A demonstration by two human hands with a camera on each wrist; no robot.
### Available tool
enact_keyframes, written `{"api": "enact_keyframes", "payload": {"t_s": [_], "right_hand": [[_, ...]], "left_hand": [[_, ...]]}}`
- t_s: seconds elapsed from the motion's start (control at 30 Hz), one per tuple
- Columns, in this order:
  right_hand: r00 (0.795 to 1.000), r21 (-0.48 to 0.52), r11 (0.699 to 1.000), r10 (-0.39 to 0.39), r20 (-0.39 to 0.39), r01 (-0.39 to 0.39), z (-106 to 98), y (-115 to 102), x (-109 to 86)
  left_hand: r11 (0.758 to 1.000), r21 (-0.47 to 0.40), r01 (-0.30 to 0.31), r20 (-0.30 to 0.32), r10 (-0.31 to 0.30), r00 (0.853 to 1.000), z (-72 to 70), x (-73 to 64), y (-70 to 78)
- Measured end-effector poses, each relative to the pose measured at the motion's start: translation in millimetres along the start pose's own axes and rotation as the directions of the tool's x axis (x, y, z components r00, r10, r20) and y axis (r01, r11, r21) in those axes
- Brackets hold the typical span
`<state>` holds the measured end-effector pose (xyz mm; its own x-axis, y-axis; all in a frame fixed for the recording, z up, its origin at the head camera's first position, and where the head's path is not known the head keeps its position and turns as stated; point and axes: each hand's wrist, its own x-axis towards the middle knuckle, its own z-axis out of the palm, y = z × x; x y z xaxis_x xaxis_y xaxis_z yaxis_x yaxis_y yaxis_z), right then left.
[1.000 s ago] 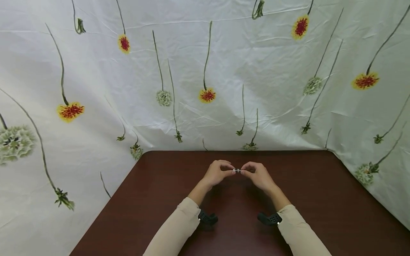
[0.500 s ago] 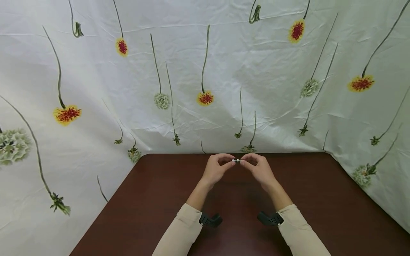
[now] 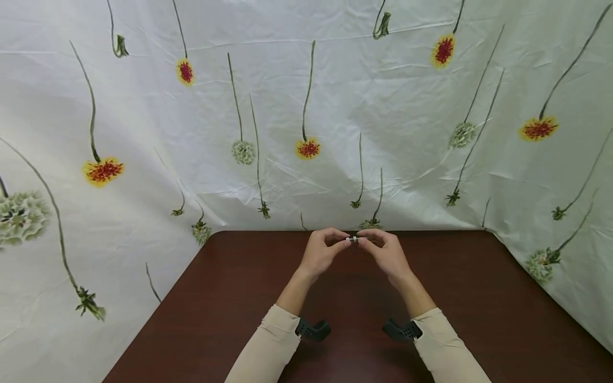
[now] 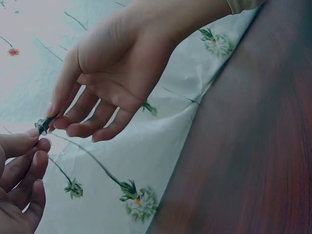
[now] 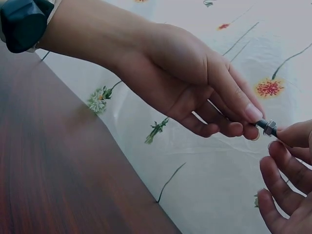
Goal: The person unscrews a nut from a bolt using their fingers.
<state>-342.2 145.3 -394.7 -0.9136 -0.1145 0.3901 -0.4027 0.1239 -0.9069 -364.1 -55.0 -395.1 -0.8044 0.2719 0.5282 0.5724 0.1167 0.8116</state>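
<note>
A small metal bolt point(image 5: 261, 124) with a hex nut point(image 5: 269, 128) on its shaft is held up in front of the person, between both hands. My left hand point(image 3: 319, 254) pinches its left end with thumb and forefinger. From the other side, my right hand point(image 3: 389, 255) pinches the right end, its fingertips close beside the nut. The remaining fingers of both hands curve loosely below, as the left wrist view shows for the right hand point(image 4: 117, 68). Fingertips cover both ends of the bolt.
A dark red-brown table point(image 3: 230, 298) lies under the forearms. Behind it and at both sides hangs a white flower-print cloth point(image 3: 268, 106), meeting the table's far edge. Dark camera bands sit on the left wrist point(image 3: 313, 330) and right wrist point(image 3: 401, 330).
Both hands have risen together and moved farther toward the table's far edge with the bolt; over the last half second they stay nearly still. Both pinches are kept.
</note>
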Motion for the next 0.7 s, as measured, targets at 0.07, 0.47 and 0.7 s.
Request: {"api": "enact_keyframes", "payload": {"t_s": [0.07,0.47,0.7], "right_hand": [[1.000,0.006,1.000,0.001,0.003,-0.001,1.3,0.8,0.4],[1.000,-0.018,1.000,-0.014,0.009,0.014,3.3,-2.3,0.3],[0.999,-0.110,0.992,-0.054,0.007,0.054,2.5,-1.4,1.1]], "left_hand": [[1.000,0.011,0.002,0.005,-0.002,1.000,-0.8,-0.4,-0.5],[0.998,0.063,-0.017,0.036,0.015,0.999,-1.7,0.0,-2.0],[1.000,0.027,-0.005,0.044,0.004,0.999,-3.8,0.8,-5.8]]}}
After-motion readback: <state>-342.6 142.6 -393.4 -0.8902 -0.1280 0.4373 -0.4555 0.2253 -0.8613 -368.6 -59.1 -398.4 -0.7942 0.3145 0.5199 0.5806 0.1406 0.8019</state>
